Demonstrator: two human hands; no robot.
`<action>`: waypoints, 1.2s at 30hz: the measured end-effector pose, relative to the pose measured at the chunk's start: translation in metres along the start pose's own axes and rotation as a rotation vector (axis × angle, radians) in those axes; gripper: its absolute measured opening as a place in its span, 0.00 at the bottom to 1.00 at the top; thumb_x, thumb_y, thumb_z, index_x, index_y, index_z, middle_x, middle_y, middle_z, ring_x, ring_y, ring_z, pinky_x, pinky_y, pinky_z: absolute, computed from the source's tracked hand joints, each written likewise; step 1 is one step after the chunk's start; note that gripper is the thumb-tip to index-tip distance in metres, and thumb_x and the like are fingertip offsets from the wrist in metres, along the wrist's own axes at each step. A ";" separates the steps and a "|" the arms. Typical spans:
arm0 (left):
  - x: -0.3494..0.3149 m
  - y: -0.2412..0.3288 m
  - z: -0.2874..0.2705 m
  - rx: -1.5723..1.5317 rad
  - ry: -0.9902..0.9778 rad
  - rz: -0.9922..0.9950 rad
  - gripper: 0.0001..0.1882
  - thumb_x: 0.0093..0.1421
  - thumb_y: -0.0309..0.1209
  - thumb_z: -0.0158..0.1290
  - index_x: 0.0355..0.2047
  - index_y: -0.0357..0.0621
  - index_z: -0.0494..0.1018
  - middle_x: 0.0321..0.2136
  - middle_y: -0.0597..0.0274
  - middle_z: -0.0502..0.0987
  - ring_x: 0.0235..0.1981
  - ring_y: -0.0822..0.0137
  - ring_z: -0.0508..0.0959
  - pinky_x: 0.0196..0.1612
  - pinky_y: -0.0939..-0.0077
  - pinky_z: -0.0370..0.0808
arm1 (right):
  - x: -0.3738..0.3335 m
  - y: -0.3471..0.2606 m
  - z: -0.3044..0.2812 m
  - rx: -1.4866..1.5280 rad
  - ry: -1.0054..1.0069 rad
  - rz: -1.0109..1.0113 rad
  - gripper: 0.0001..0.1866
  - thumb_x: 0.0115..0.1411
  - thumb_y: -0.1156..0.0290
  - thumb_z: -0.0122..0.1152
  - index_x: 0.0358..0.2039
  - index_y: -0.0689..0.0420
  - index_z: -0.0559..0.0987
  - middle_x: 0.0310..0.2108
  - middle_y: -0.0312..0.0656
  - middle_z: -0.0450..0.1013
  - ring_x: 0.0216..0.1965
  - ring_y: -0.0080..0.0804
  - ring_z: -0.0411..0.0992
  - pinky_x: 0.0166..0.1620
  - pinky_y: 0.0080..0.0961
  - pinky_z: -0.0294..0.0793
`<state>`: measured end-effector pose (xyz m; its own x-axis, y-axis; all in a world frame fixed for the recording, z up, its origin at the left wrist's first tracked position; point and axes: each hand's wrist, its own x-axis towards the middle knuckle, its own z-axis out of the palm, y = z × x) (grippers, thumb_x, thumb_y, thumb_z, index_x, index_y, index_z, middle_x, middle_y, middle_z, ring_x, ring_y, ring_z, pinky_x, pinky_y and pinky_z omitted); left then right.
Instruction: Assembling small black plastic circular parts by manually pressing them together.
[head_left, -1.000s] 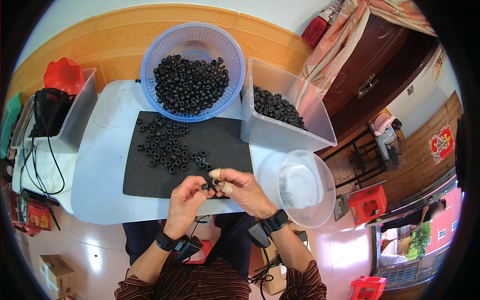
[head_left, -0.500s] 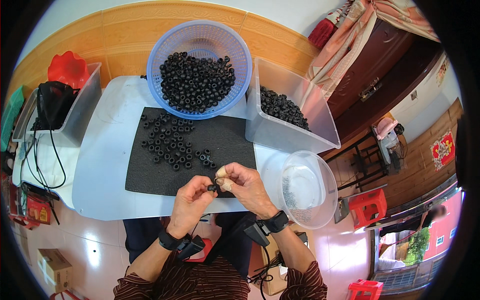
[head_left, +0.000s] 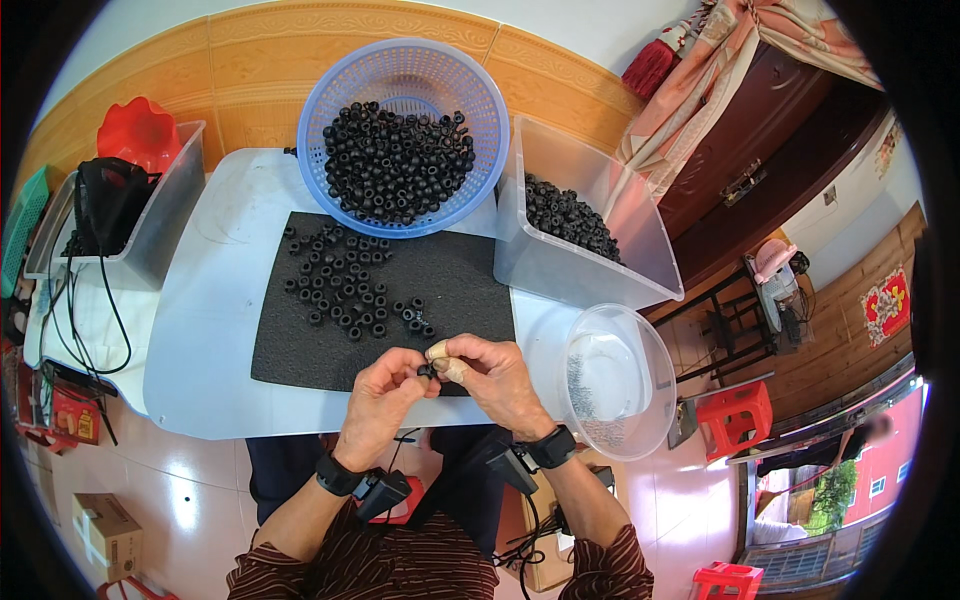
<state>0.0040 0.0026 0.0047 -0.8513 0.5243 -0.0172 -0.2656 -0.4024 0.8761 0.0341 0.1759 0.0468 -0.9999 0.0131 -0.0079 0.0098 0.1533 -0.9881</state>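
Over the near edge of a black mat (head_left: 460, 285), my two hands meet at the fingertips. My left hand (head_left: 380, 395) is closed in a pinch on a small black hollow bead-like piece (head_left: 427, 371). My right hand (head_left: 492, 378), with tan tape round its thumb and a finger, is pinched closed against that piece; whatever it grips is too small to make out. Many similar black pieces (head_left: 335, 275) lie loose on the mat beyond my left hand. A few (head_left: 414, 316) sit apart just ahead of my fingers, with tiny shiny bits among them.
Behind the mat stands a blue colander (head_left: 312, 170) heaped with black pieces. A clear bin (head_left: 580, 280) at its right holds more. Right of my hand, a clear round tub (head_left: 655, 375) contains tiny silvery parts. A plastic bin (head_left: 180, 200) with cables is at far left.
The right fingers have shifted slightly and press closer round the black piece, which is still in my left fingertips. The loose pieces on the mat look the same.
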 end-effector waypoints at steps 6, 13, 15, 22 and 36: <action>-0.001 -0.002 0.001 -0.012 0.019 -0.032 0.08 0.60 0.20 0.50 0.41 0.37 0.72 0.31 0.64 0.77 0.36 0.74 0.79 0.44 0.79 0.76 | 0.000 0.002 0.000 -0.046 -0.027 -0.035 0.09 0.61 0.78 0.60 0.41 0.63 0.81 0.35 0.36 0.78 0.36 0.21 0.74 0.42 0.19 0.76; 0.001 -0.002 0.002 0.006 0.026 -0.042 0.08 0.61 0.20 0.50 0.41 0.36 0.72 0.31 0.63 0.78 0.35 0.74 0.79 0.43 0.78 0.76 | -0.001 0.009 0.005 -0.006 0.050 -0.041 0.09 0.60 0.78 0.60 0.41 0.64 0.81 0.36 0.38 0.77 0.34 0.20 0.74 0.40 0.17 0.76; 0.002 -0.003 0.001 0.000 0.000 -0.020 0.08 0.61 0.21 0.51 0.41 0.36 0.73 0.32 0.62 0.78 0.34 0.74 0.79 0.43 0.78 0.76 | -0.002 0.013 0.008 0.003 0.055 -0.110 0.09 0.60 0.78 0.60 0.41 0.64 0.81 0.37 0.38 0.76 0.34 0.21 0.74 0.40 0.17 0.76; 0.002 -0.010 0.004 -0.186 0.026 -0.040 0.07 0.62 0.22 0.51 0.41 0.37 0.73 0.32 0.62 0.78 0.35 0.73 0.78 0.43 0.77 0.76 | -0.008 0.004 0.014 -0.191 0.140 -0.244 0.14 0.55 0.82 0.60 0.43 0.63 0.80 0.40 0.40 0.75 0.36 0.25 0.75 0.40 0.20 0.76; 0.002 -0.006 0.007 -0.336 0.101 -0.105 0.05 0.63 0.23 0.49 0.38 0.37 0.73 0.33 0.62 0.77 0.35 0.73 0.77 0.42 0.79 0.73 | -0.013 0.018 0.043 -0.375 0.316 -0.377 0.25 0.47 0.86 0.62 0.49 0.60 0.77 0.45 0.42 0.74 0.34 0.26 0.74 0.40 0.20 0.76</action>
<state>0.0067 0.0108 0.0030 -0.8473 0.5062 -0.1607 -0.4734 -0.5828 0.6605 0.0468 0.1357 0.0220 -0.8841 0.1739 0.4337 -0.2824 0.5405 -0.7926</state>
